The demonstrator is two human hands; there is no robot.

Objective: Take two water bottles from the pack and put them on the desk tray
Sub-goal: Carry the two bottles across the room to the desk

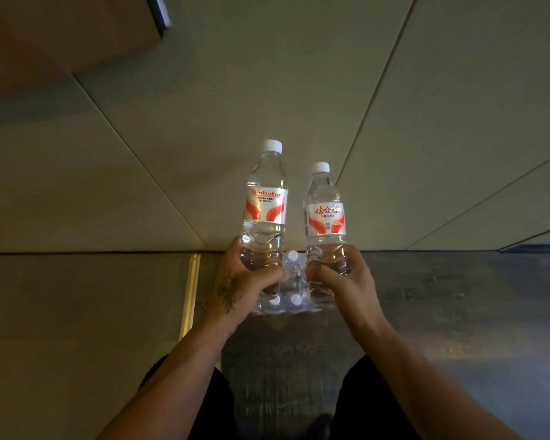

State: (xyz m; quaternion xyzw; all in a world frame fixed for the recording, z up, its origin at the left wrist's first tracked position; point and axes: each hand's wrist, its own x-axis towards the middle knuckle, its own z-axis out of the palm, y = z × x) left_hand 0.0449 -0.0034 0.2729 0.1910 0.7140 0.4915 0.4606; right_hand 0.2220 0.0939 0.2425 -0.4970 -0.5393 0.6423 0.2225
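I hold two clear water bottles with white caps and red-and-white labels, both upright and lifted. My left hand [246,281] grips the lower part of the left bottle [265,204]. My right hand [340,277] grips the lower part of the right bottle [325,217]. Between and below my hands, the shrink-wrapped pack [291,293] sits on the floor against the wall, with a few white caps showing. No desk tray is in view.
A panelled beige wall [267,90] rises straight ahead. The floor [442,312] is dark grey, with a brass strip [189,296] to the left of the pack. A brown box-like corner [61,36] juts in at the top left. My dark trousers show at the bottom.
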